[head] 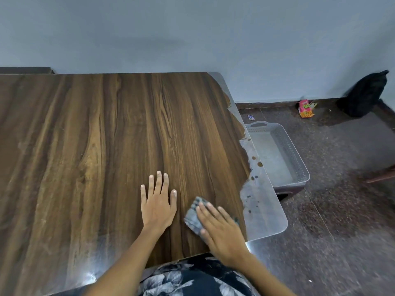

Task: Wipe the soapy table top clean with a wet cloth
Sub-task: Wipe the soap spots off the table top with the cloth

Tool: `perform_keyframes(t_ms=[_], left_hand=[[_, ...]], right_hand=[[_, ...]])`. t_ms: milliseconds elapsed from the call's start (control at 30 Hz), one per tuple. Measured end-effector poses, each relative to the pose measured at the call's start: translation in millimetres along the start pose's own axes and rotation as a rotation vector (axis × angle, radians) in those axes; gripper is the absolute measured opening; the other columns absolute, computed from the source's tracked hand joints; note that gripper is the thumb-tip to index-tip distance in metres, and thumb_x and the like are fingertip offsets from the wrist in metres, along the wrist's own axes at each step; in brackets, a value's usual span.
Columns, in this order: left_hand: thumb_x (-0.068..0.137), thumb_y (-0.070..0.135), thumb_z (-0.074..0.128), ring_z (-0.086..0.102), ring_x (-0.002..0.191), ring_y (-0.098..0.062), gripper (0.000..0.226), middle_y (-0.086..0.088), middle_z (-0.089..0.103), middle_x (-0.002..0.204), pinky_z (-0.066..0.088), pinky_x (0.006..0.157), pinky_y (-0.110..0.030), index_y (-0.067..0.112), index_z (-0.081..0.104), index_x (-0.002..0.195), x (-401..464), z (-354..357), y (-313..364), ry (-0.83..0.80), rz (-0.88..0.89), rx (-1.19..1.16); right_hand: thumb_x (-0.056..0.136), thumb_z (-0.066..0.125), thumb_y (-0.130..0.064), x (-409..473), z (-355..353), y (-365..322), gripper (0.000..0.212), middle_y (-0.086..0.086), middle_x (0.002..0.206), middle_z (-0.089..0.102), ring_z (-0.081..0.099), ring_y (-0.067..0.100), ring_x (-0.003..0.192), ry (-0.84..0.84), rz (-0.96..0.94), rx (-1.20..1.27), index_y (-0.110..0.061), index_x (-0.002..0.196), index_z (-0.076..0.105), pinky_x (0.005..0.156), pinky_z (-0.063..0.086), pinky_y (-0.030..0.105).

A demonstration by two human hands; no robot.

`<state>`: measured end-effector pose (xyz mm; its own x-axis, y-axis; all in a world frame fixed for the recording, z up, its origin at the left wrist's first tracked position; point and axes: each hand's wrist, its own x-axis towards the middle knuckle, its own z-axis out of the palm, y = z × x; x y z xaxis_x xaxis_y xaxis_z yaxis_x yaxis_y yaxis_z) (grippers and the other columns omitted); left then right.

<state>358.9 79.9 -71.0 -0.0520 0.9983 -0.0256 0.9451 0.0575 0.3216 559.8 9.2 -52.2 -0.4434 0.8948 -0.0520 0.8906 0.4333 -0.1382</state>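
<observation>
A dark wood-grain table top (96, 146) fills the left and middle of the view. A grey checked cloth (195, 214) lies flat near the table's front right corner. My right hand (222, 231) presses down on the cloth with straight fingers, covering most of it. My left hand (158, 204) rests flat on the bare wood just left of the cloth, fingers spread. A pale wet film (263, 206) with dark drops runs along the table's right edge and hangs past it.
A grey plastic basin (299, 165) with perforated walls stands on the floor right of the table. A black bag (365, 97) and a pink packet (305, 107) lie by the far wall. A blue-grey wall rises behind the table.
</observation>
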Motion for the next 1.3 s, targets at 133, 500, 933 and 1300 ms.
perform_keyframes(t_ms=[133, 500, 933, 1300], left_hand=[[0.091, 0.047, 0.009, 0.013, 0.142, -0.023, 0.066, -0.006, 0.022, 0.153, 0.009, 0.114, -0.046, 0.013, 0.025, 0.145, -7.4, -0.3, 2.8, 0.005, 0.02, 0.004], [0.09, 0.045, 0.012, 0.019, 0.141, -0.025, 0.065, -0.006, 0.026, 0.152, 0.012, 0.113, -0.046, 0.013, 0.028, 0.144, -48.5, 13.2, 40.1, 0.018, -0.09, 0.011], [0.092, 0.045, 0.016, 0.023, 0.14, -0.026, 0.063, -0.006, 0.029, 0.15, 0.017, 0.112, -0.048, 0.012, 0.031, 0.143, -127.4, 25.2, 78.4, 0.024, -0.183, 0.016], [0.091, 0.047, 0.011, 0.01, 0.143, -0.024, 0.066, -0.004, 0.017, 0.154, 0.007, 0.114, -0.045, 0.015, 0.021, 0.146, -159.5, 18.6, 64.5, 0.062, -0.3, -0.011]], right_hand=[[0.101, 0.012, -0.036, 0.3, -6.7, 43.7, 0.05, -0.005, 0.148, 0.03, 0.027, 0.013, 0.139, 0.038, 0.236, -0.009, -0.016, 0.143, 0.031, 0.113, 0.019, 0.035], [0.101, 0.018, -0.036, -38.2, 2.2, 10.4, 0.049, -0.007, 0.148, 0.035, 0.027, 0.011, 0.139, 0.017, -0.038, 0.006, -0.019, 0.143, 0.036, 0.111, 0.018, 0.034], [0.101, 0.015, -0.035, -45.2, -6.2, 35.2, 0.052, -0.001, 0.143, 0.044, 0.037, 0.019, 0.135, -0.001, 0.063, 0.042, -0.015, 0.141, 0.041, 0.113, 0.021, 0.036], [0.099, 0.006, -0.039, -37.0, -11.2, 78.9, 0.057, 0.0, 0.158, 0.008, 0.006, 0.019, 0.145, 0.001, 0.393, 0.073, -0.014, 0.15, 0.009, 0.116, 0.008, 0.039]])
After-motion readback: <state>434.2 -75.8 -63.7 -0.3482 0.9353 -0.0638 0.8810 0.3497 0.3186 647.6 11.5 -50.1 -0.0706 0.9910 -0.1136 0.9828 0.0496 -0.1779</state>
